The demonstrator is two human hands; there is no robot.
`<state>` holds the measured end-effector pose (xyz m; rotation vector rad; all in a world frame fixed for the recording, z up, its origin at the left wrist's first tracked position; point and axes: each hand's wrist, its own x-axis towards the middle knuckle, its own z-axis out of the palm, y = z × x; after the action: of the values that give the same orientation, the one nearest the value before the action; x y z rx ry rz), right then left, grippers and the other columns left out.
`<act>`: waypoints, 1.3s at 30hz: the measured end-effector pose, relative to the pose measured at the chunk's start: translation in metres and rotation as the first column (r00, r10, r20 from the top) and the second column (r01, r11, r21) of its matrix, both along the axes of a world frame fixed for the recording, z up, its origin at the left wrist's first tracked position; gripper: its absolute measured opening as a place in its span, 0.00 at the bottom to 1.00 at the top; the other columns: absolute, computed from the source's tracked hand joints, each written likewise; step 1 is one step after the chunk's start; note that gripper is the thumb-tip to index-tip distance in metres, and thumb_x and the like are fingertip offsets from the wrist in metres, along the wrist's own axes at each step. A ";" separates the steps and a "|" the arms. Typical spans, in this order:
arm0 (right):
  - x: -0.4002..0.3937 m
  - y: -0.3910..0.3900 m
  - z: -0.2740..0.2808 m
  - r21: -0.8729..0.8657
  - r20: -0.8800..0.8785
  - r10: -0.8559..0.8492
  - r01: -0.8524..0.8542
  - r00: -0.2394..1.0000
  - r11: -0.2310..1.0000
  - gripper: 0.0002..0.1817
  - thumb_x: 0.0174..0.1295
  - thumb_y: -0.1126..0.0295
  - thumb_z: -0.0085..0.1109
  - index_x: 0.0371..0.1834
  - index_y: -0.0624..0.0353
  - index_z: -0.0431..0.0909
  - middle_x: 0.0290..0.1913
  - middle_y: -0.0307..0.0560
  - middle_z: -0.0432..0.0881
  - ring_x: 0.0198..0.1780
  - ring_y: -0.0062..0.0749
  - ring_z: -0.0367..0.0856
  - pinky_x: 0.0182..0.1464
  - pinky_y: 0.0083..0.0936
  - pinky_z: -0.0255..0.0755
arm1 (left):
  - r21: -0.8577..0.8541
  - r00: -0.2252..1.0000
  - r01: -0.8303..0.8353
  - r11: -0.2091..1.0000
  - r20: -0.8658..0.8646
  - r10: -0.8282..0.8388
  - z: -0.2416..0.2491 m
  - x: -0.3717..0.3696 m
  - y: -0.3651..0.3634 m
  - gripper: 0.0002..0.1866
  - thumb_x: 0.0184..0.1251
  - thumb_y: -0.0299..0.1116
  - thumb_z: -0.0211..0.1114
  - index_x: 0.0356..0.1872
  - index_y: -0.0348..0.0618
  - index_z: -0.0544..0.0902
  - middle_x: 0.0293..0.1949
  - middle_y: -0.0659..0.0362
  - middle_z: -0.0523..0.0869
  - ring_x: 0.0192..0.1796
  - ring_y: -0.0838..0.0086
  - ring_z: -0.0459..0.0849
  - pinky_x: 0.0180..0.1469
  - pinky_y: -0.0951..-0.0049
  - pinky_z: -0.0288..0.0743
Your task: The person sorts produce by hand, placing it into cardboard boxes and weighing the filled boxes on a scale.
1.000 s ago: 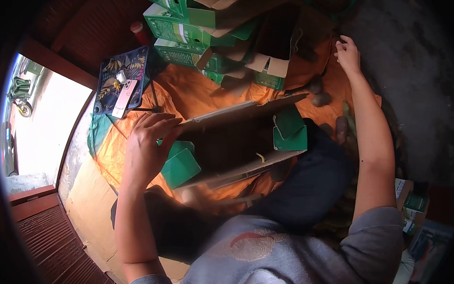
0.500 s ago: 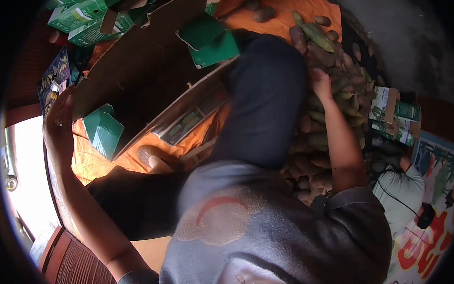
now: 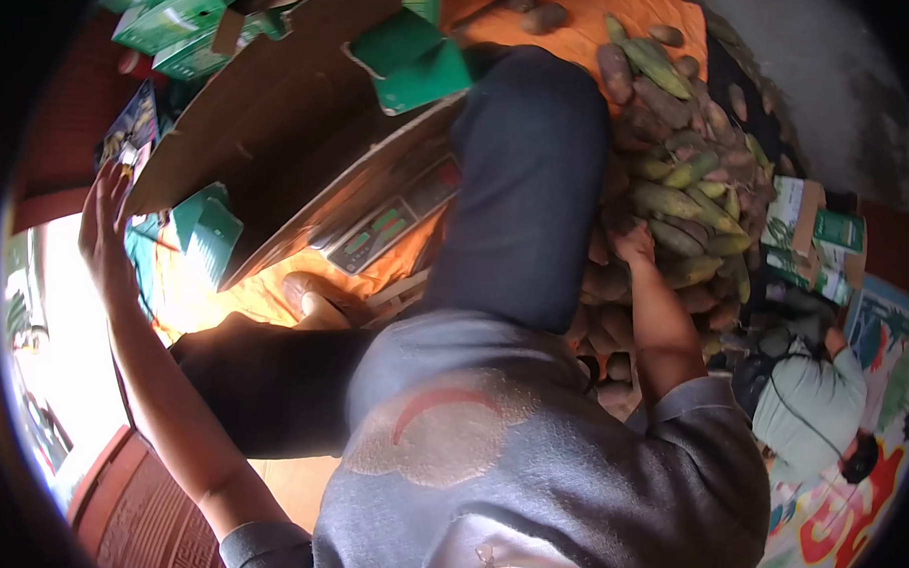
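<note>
My left hand (image 3: 104,227) is raised at the left with its fingers stretched out, close to the near edge of a large open cardboard box (image 3: 281,98). Nothing shows in it. My right hand (image 3: 631,242) reaches down into a heap of brown tubers (image 3: 656,103) on the right side of my leg. Its fingers are curled and partly hidden among the tubers, so what they grip cannot be made out. Long green vegetables (image 3: 678,202) lie in the same heap, just beyond and beside this hand.
A digital scale (image 3: 386,227) stands on an orange sheet (image 3: 258,307) between box and leg. Green cartons (image 3: 188,19) are stacked at upper left, more cartons (image 3: 817,232) at right. Another person (image 3: 811,407) in a light shirt is bent over at right.
My right hand has moved down the heap toward me and sunk among the tubers. My left hand stays raised by the box edge. The view has shifted slightly.
</note>
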<state>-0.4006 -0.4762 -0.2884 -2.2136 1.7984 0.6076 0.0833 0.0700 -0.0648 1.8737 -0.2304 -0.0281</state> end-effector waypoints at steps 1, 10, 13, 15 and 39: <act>-0.003 -0.002 -0.009 0.011 -0.002 0.021 -0.021 1.000 1.000 0.49 0.45 0.47 0.65 0.66 0.63 0.54 0.64 0.58 0.66 0.67 0.48 0.62 0.66 0.32 0.59 | 0.004 1.000 -0.006 1.000 -0.029 0.006 0.008 -0.007 -0.008 0.24 0.72 0.43 0.52 0.60 0.33 0.70 0.59 0.50 0.74 0.61 0.65 0.74 0.62 0.66 0.66; -0.038 -0.043 -0.073 0.041 -0.121 0.185 -0.182 0.975 0.982 0.49 0.43 0.43 0.66 0.61 0.71 0.63 0.61 0.60 0.68 0.63 0.49 0.67 0.63 0.35 0.63 | -0.216 0.857 -0.511 0.832 -0.056 0.511 0.007 0.012 0.035 0.22 0.66 0.38 0.59 0.60 0.46 0.72 0.62 0.51 0.69 0.62 0.63 0.68 0.65 0.61 0.59; -0.031 -0.045 -0.067 0.088 -0.020 0.085 -0.083 0.996 0.993 0.47 0.40 0.47 0.70 0.58 0.72 0.66 0.58 0.62 0.72 0.60 0.48 0.72 0.60 0.34 0.66 | 0.055 0.753 -0.536 0.843 0.483 0.447 0.024 0.003 0.015 0.20 0.63 0.41 0.63 0.54 0.48 0.78 0.51 0.52 0.79 0.54 0.68 0.77 0.60 0.68 0.65; -0.022 -0.044 -0.021 0.201 0.107 -0.113 0.090 0.988 0.975 0.45 0.39 0.50 0.73 0.57 0.72 0.68 0.57 0.61 0.74 0.58 0.45 0.75 0.59 0.33 0.68 | 0.030 0.865 -0.374 0.927 0.372 0.337 0.030 -0.004 0.000 0.20 0.61 0.44 0.65 0.51 0.46 0.81 0.47 0.55 0.81 0.51 0.69 0.80 0.56 0.71 0.69; 0.425 0.272 0.243 0.335 0.350 0.918 -0.940 0.187 0.064 0.36 0.45 0.48 0.65 0.51 0.66 0.73 0.46 0.60 0.80 0.49 0.48 0.79 0.52 0.35 0.71 | 0.371 0.895 0.146 0.917 0.346 -0.282 0.025 -0.013 -0.019 0.37 0.57 0.41 0.67 0.67 0.49 0.61 0.67 0.52 0.63 0.70 0.59 0.58 0.69 0.52 0.52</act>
<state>0.0247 -0.2047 -0.0449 -2.6318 -0.2520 1.0284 0.0705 0.0515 -0.0398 2.1750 -0.7570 0.1697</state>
